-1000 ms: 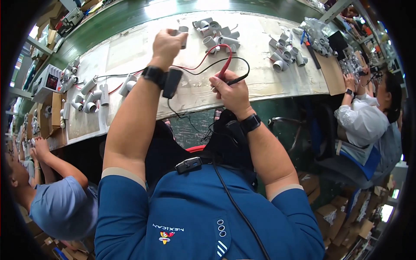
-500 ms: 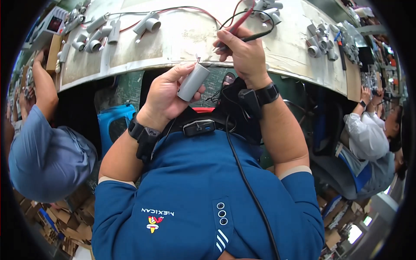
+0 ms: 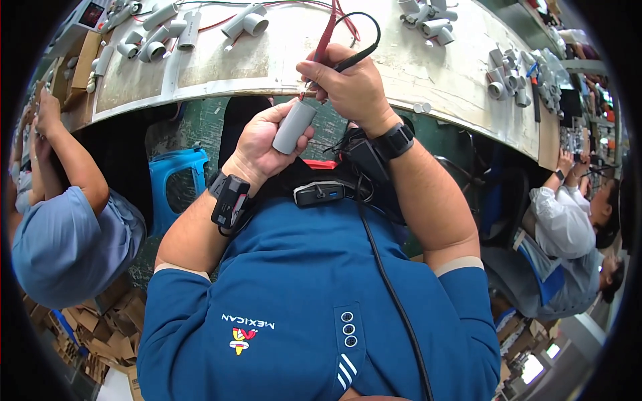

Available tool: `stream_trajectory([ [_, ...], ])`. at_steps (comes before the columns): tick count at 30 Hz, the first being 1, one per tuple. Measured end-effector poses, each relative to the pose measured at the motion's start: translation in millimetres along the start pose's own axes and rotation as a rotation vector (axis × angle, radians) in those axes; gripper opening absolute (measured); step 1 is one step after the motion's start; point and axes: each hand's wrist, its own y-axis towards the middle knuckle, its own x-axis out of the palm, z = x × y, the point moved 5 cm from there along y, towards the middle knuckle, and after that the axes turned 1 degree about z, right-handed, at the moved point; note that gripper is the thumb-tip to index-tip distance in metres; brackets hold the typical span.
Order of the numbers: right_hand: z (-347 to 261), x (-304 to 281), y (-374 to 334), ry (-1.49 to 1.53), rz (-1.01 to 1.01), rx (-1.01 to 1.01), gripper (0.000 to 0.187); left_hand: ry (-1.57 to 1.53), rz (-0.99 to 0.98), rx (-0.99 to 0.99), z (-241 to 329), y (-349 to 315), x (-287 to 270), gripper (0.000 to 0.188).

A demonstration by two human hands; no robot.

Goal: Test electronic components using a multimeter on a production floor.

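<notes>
The left hand is gripping a grey cylinder, apparently angling it toward the right hand, which is holding red and black probes.

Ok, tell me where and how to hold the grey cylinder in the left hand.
Grip the grey cylinder around its smooth, straight side, from the person's left, as the left hand does. Its far end, with the short wires, points toward the right hand and the red probe, so that end is probably best left uncovered.

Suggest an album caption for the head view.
Left hand holds a grey tube; right hand, a red probe and a black probe.
</notes>
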Motion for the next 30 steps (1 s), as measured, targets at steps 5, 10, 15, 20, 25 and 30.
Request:
stream_trajectory([
  [5,1,4,2,-0.043,0.020,-0.002,0.015,-0.001,-0.002,-0.021,4,2,-3,0.028],
  [10,4,8,4,-0.131,0.015,-0.045,0.015,-0.020,-0.014,-0.053,5,2,-6,0.027],
  [15,-18,15,-1,-0.291,0.029,-0.172,0.015,0.043,-0.021,-0.051,7,2,-10,0.027],
  [20,-14,19,0,-0.284,0.022,-0.165,0.015,0.226,0.014,0.023,11,-1,1,0.030],
  [25,-9,18,3,-0.261,-0.002,-0.092,0.015,0.401,0.056,0.146,13,-1,0,0.033],
  [30,-4,14,9,-0.180,-0.031,-0.007,0.016,0.433,0.067,0.156,19,-2,5,0.033],
])
